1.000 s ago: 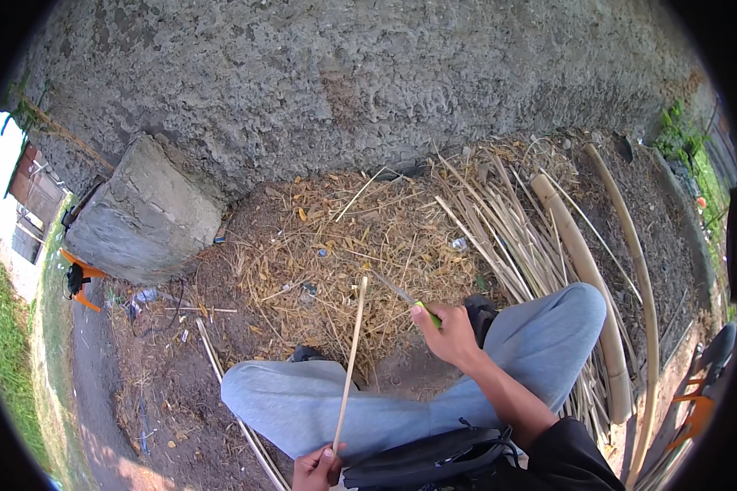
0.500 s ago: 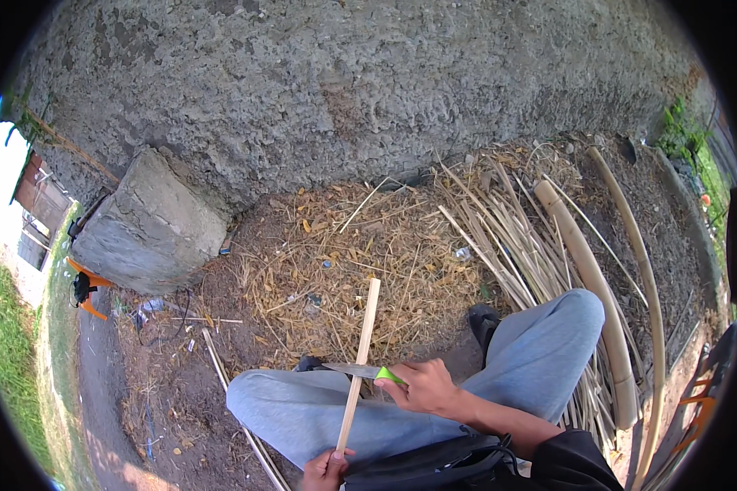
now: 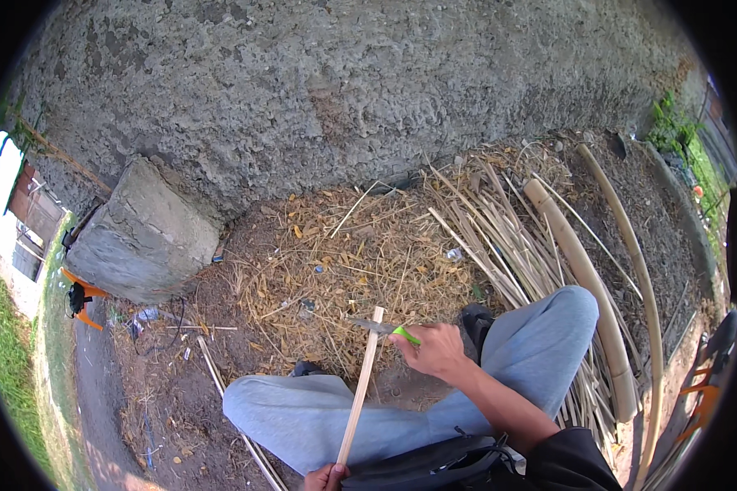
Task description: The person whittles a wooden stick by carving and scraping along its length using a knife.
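A thin pale bamboo strip (image 3: 360,385) stands tilted up from my lap, and my left hand (image 3: 327,477) grips its lower end at the bottom edge of the picture. My right hand (image 3: 434,349) holds a knife (image 3: 383,329) with a green handle. Its dark blade lies against the strip's top end. Both hands are above my legs in grey trousers (image 3: 319,417), knees apart, seated on bare ground.
A rough concrete wall (image 3: 344,90) runs across the back, with a concrete block (image 3: 139,237) at the left. Dry shavings and straw (image 3: 344,262) cover the ground ahead. Split strips (image 3: 499,237) and whole bamboo poles (image 3: 581,278) lie at the right.
My right hand has moved the knife from off to the right across to the strip, then up it to the top end. The strip stays held in my left hand.
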### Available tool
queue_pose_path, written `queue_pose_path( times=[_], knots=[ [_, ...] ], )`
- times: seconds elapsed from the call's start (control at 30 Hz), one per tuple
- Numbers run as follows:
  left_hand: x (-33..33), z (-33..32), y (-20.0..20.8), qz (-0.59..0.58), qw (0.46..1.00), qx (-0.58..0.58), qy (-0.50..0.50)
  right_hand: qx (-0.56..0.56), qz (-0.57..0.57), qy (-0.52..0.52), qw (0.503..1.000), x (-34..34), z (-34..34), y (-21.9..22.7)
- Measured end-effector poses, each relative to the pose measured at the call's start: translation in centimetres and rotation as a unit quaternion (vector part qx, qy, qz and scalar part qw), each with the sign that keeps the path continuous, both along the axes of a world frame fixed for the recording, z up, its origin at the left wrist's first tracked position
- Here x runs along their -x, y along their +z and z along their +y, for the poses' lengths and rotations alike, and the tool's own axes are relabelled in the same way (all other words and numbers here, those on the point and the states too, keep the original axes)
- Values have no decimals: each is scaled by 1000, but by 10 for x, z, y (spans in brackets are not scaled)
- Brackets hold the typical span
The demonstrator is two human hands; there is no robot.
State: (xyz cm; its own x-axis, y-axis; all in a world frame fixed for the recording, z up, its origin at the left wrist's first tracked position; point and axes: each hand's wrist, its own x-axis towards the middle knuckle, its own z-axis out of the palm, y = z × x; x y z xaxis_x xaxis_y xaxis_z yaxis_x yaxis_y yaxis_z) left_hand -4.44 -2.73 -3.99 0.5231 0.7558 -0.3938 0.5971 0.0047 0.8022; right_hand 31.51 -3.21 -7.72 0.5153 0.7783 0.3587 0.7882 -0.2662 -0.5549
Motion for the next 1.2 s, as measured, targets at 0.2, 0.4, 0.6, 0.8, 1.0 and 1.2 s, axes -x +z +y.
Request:
queue_pose_path(
  times=[0.2,0.4,0.6,0.8,1.0,1.2],
  knots=[
    [6,-3,11,-23,997,76,21,82,-3,-147,986,-37,5,-8],
    [23,6,-2,-36,984,145,93,10,186,-145,972,-47,7,19],
    [-1,10,-1,-98,987,111,56,-35,73,101,992,43,-12,19],
    [-3,6,-3,-52,997,51,21,-22,-40,155,987,50,-19,12],
    [11,1,-11,2,997,-49,-57,-12,-25,14,1000,9,-4,1],
    [5,3,-14,-14,1000,-2,-24,-26,-35,56,997,29,-6,18]
  ],
)
